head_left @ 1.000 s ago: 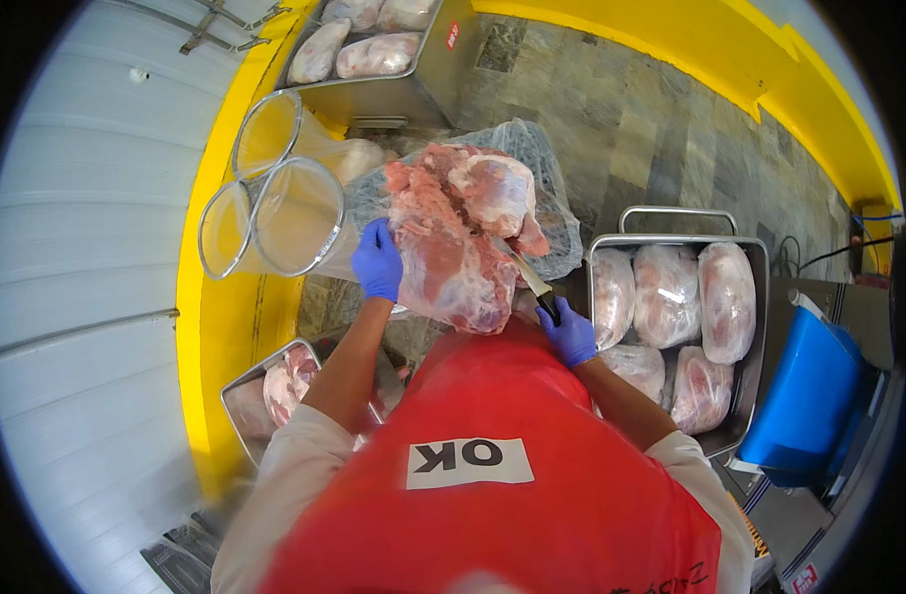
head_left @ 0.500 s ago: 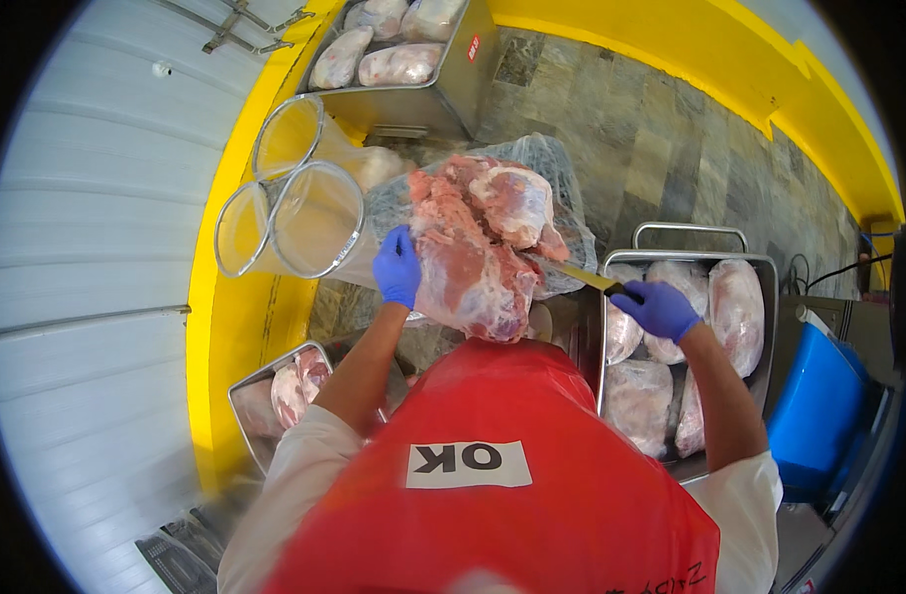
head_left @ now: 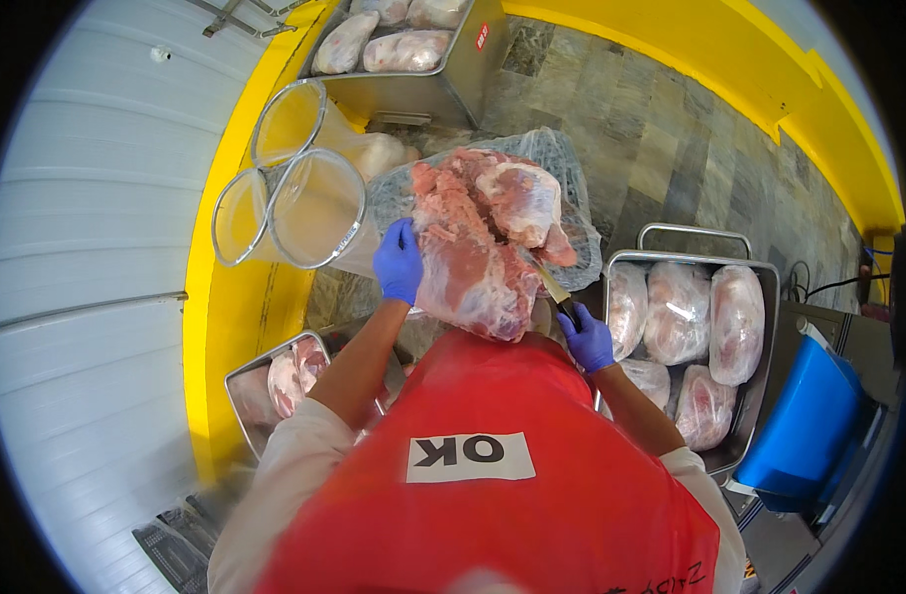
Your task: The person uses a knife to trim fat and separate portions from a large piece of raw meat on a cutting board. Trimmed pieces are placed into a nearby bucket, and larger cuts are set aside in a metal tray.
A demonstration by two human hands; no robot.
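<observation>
A large slab of raw meat, cut open down its middle, lies on a clear plastic sheet in front of me. My left hand, in a blue glove, grips the slab's left edge with its fingers closed. Gloved in blue as well, my right hand is wrapped round the dark handle of a knife. The blade points up and left, and its tip meets the meat at the right side of the cut. The very tip is hidden in the flesh.
Left of the meat stand three metal hoops holding clear bags. A metal bin of wrapped meat is close by my right arm; another metal bin stands at the back. A smaller tray sits lower left, a blue container far right.
My right hand has come left and slightly down, toward my body, and the knife now stands more steeply against the meat. My left hand has barely moved.
</observation>
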